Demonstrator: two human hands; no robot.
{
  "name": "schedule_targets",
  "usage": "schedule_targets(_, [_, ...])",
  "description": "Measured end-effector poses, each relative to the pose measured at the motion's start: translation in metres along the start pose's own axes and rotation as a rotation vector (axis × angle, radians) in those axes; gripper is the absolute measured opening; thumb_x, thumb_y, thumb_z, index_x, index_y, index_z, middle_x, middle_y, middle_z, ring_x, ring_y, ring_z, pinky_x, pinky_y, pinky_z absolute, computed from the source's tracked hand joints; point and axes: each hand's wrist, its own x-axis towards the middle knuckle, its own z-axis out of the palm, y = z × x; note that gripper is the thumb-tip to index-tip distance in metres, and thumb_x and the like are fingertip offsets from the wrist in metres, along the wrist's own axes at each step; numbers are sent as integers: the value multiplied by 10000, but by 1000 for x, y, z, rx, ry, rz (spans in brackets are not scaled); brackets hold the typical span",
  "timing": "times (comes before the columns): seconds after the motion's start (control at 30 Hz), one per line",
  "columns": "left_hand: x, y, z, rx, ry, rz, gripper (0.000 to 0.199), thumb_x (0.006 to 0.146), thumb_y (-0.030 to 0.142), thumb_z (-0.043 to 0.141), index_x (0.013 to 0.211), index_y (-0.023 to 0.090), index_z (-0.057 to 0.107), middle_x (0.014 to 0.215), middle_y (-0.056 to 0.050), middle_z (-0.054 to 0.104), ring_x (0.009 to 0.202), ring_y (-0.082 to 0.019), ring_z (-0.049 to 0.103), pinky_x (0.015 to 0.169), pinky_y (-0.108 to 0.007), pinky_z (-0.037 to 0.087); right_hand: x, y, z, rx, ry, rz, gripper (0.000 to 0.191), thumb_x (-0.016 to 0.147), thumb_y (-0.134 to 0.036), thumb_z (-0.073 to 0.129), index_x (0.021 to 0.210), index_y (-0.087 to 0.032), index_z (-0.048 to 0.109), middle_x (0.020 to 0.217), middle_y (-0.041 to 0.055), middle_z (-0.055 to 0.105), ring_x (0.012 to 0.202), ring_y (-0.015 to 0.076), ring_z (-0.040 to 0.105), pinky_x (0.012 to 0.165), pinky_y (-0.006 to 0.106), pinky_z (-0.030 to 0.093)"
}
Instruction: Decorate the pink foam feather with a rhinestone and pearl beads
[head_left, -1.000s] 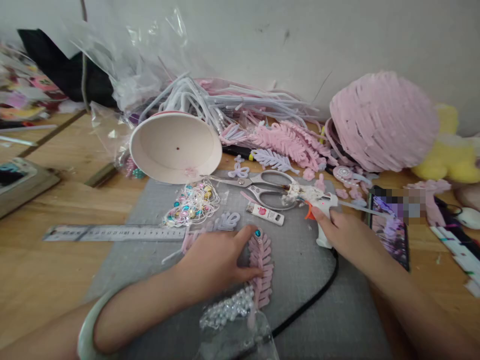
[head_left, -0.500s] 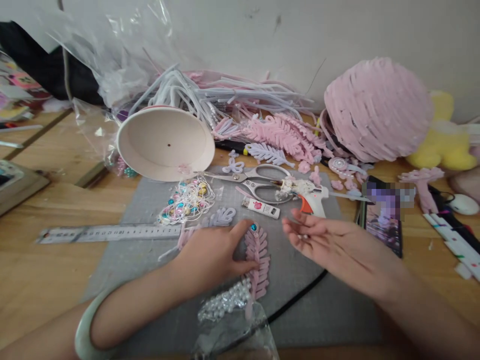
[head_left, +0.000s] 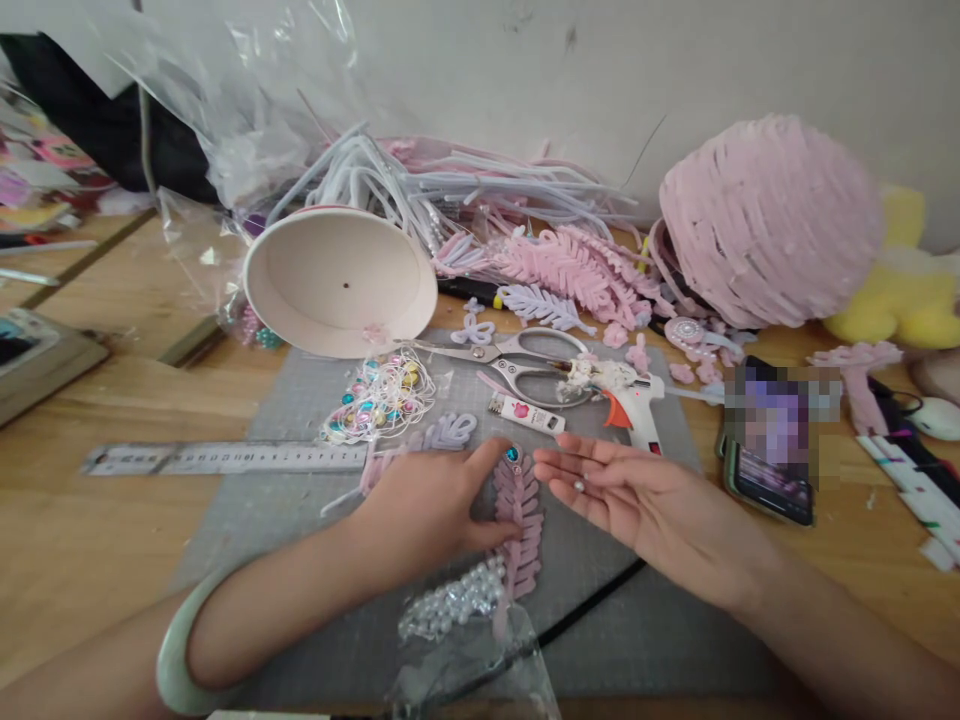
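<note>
My left hand [head_left: 431,495] holds a pink fuzzy chenille-stem leaf [head_left: 521,550] on the grey cutting mat [head_left: 300,560]. Its index fingertip is beside the blue gem [head_left: 512,454] at the leaf's top, with the thumb across the leaf lower down; the other fingers are hidden. Palm up and fingers stretched out, my right hand [head_left: 637,495] is just right of the leaf. A small pearl bead [head_left: 579,486] lies on its fingers. Below my left hand, more pearl beads [head_left: 454,600] lie at the mouth of a clear plastic bag [head_left: 480,670].
Beyond the hands lie a lighter [head_left: 527,412], scissors [head_left: 510,355], a glue gun [head_left: 634,405] and stringed gems [head_left: 379,400]. A steel ruler [head_left: 225,457] is left, a phone [head_left: 769,450] right. Behind stand a white tub [head_left: 341,285] and a pink wrapped ball [head_left: 772,220]. A black cord [head_left: 592,605] crosses the mat.
My right hand has moved left, closer to the leaf, with the pearl bead on its fingers. My left hand keeps its place on the leaf. The view has shifted slightly.
</note>
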Motion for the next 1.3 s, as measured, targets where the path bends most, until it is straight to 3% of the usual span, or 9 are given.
schedule_targets(0.1, [0,-1,2,1,10,7,598,746,615,520,1235,291,404,792,-23,693,699,-269,673,558,-292,457,-2,3,-3,-70,-18,-70,238,763,43,509,860,-105,668,970,98,698,992,157,635,883,213,504])
schedule_targets(0.2, [0,-2,3,2,21,10,593,752,617,511,1238,292,404,800,-28,695,712,-269,673,577,-300,464,-2,6,-7,-145,-8,-109,92,766,-69,622,794,-131,684,886,59,704,906,136,659,832,192,519])
schedule_targets(0.37, [1,-1,2,-3,-2,-11,612,739,632,520,1237,291,416,714,-13,675,715,-261,670,605,-295,468,1,9,-14,-286,19,-63,96,719,-212,725,787,-148,703,673,-9,659,531,32,589,476,95,466])
schedule_targets(0.43, [0,0,1,-6,-14,-16,618,741,626,521,1249,291,410,723,-15,672,724,-259,668,611,-295,469,2,8,-16,-309,19,-53,115,706,-236,736,758,-137,708,650,-10,649,482,11,538,424,84,423])
schedule_targets(0.63, [0,1,-1,-21,-26,-25,599,749,595,531,1247,283,415,704,-17,663,713,-258,665,616,-298,466,-2,3,-11,-279,95,-36,87,744,-191,683,768,-123,730,799,56,696,684,79,632,679,150,535])
schedule_targets(0.73, [0,1,-1,-26,-17,-16,590,753,592,528,1243,284,413,686,-14,659,701,-262,664,618,-307,467,-6,1,-8,-282,109,-10,115,750,-127,636,817,-114,728,862,81,703,822,126,658,806,201,527])
schedule_targets(0.9, [0,1,-3,-27,-20,-8,593,755,587,535,1248,282,407,742,-24,674,710,-262,666,606,-299,467,-6,-1,-9,-425,154,-82,119,696,-144,698,813,-131,715,803,60,708,722,109,660,768,231,527])
schedule_targets(1.07, [-1,1,-1,1,10,15,592,759,595,526,1245,277,414,698,-13,669,655,-271,661,577,-315,466,1,1,-18,-625,102,-192,219,674,-259,739,867,-170,688,760,15,697,677,109,651,723,262,517])
schedule_targets(1.3, [-1,1,-2,-19,-4,14,582,758,583,539,1240,285,408,720,-11,673,673,-263,663,582,-304,461,5,12,-17,-855,140,-391,121,669,-276,700,747,-188,674,635,-2,665,598,132,618,608,270,511])
